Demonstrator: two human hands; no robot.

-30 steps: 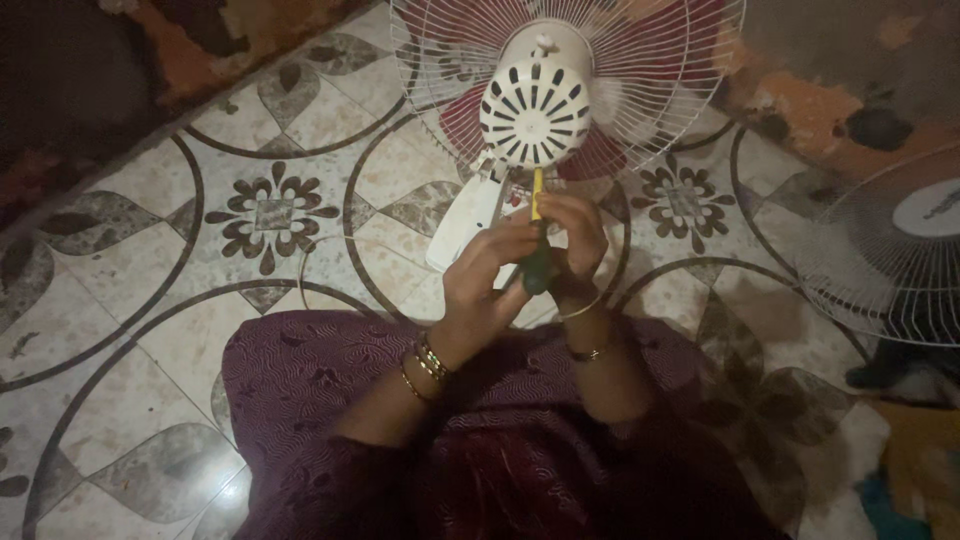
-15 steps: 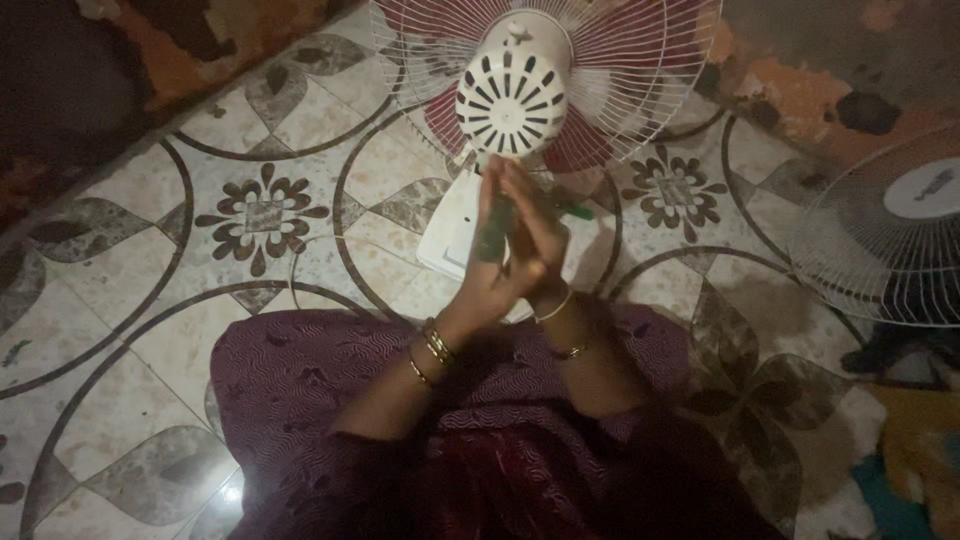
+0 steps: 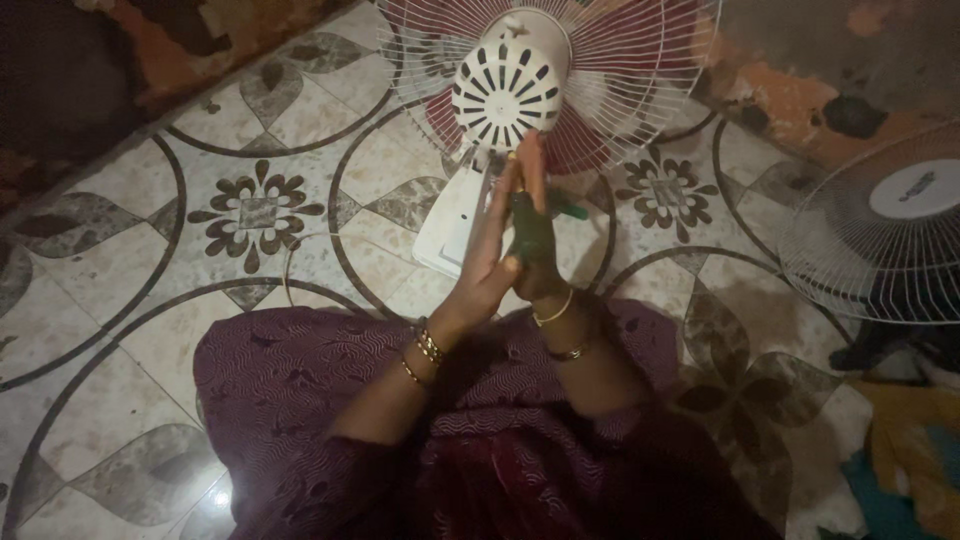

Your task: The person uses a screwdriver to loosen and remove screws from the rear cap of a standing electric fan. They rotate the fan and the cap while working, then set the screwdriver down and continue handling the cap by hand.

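- Two hands meet palm to palm over the lap, with a dark green screwdriver handle (image 3: 530, 235) pressed between them; the left hand (image 3: 490, 265) and right hand (image 3: 545, 250) are flat, fingers stretched out rather than curled, sandwiching the tool.
- The screwdriver's long axis runs straight away from the wrists, in line with the fingers, tip end pointing up toward the fan.
- Just beyond the fingertips sits the white slotted motor cover (image 3: 505, 90) at the back of the fan, with the wire cage (image 3: 640, 60) and dark red blades behind it.
- The shaft's far end is hidden by the fingers, so I cannot tell whether it touches the cover.
- Both hands are about equally close to the cover; the right fingertips reach slightly nearer.
- To the left of the hands, just beside them, lies the fan's white base (image 3: 450, 215) on the patterned floor tiles (image 3: 250, 215).
- Well apart to the right stands a second fan cage (image 3: 880, 230).
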